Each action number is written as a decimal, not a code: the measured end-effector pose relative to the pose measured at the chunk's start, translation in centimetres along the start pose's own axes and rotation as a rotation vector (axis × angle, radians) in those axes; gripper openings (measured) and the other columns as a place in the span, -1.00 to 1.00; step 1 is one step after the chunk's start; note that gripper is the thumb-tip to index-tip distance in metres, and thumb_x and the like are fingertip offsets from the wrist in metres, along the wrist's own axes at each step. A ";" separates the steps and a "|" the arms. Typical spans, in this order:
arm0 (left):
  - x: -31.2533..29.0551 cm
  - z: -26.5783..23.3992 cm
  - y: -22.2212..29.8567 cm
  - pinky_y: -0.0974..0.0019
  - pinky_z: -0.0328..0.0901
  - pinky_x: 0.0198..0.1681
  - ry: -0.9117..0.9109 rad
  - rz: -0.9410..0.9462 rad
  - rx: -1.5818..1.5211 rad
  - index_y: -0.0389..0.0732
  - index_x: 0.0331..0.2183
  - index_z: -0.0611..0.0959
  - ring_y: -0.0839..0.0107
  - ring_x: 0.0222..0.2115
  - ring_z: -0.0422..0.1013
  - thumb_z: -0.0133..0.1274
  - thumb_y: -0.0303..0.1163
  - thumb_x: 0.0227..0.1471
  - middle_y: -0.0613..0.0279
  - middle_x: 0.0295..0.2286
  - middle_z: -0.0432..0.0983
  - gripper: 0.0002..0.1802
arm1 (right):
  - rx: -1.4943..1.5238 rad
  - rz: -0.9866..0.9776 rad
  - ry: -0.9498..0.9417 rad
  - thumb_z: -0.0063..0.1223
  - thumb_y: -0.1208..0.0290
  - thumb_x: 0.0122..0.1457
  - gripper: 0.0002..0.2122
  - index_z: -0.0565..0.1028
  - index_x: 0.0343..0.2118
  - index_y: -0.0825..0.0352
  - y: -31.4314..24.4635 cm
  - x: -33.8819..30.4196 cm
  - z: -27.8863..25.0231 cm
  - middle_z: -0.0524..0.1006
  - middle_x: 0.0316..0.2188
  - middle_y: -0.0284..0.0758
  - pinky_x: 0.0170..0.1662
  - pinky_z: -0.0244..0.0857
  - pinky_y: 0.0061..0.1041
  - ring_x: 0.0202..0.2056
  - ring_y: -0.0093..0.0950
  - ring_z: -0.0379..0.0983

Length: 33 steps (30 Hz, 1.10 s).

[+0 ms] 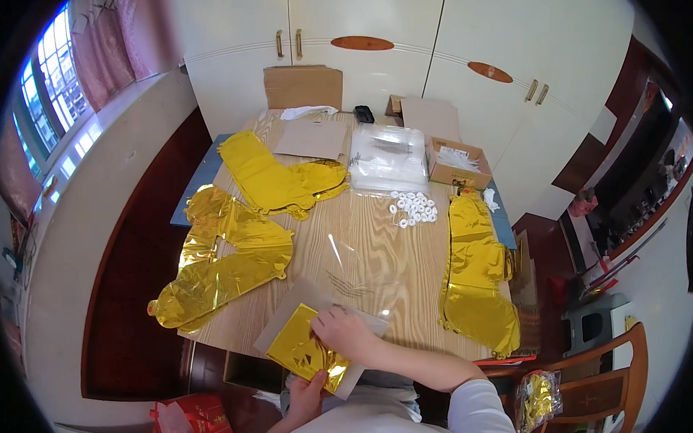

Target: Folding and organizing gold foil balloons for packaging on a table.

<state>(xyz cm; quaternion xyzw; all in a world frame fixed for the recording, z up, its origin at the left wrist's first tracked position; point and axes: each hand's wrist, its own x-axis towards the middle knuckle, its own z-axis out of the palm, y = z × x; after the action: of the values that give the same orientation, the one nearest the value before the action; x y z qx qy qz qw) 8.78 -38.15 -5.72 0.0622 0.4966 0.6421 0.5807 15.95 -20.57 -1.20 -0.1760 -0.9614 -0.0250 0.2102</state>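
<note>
A folded gold foil balloon (292, 346) lies on a grey cardboard sheet (275, 326) at the table's near edge. My left hand (306, 398) grips the balloon's lower edge, its thumb on top and the other fingers hidden below. Across the balloon's upper right part, my right hand (346, 332) lies palm down, fingers resting on the foil, which is creased beside them. Just beyond my right hand is a clear plastic bag (367, 287) with dark print, flat on the table.
Flat gold foil balloons lie at the back left (264, 172), left (234, 266) and right (475, 259). Behind are white rings (414, 209), a stack of clear bags (386, 161) and a cardboard box (460, 175). A wooden chair (592, 385) stands at the right, a red bag (194, 417) at the lower left.
</note>
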 end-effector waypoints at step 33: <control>-1.6 -3.5 -0.8 0.40 0.45 -0.37 0.024 0.053 0.116 -0.37 -0.18 0.55 0.39 -0.42 0.57 -0.06 -0.46 0.25 0.13 -0.37 0.60 -0.81 | 0.034 0.021 -0.113 0.07 0.34 -0.03 -0.87 0.45 -0.39 0.18 -3.8 -4.3 -1.3 0.40 -0.47 -0.46 -0.41 0.36 -0.54 -0.38 -0.51 0.42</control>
<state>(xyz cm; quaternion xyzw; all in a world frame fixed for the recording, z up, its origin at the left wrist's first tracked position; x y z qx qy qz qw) 7.56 -41.54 -7.26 0.1010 0.5382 0.6281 0.5528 18.77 -25.67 -1.66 -0.1835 -0.9701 0.0037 0.1588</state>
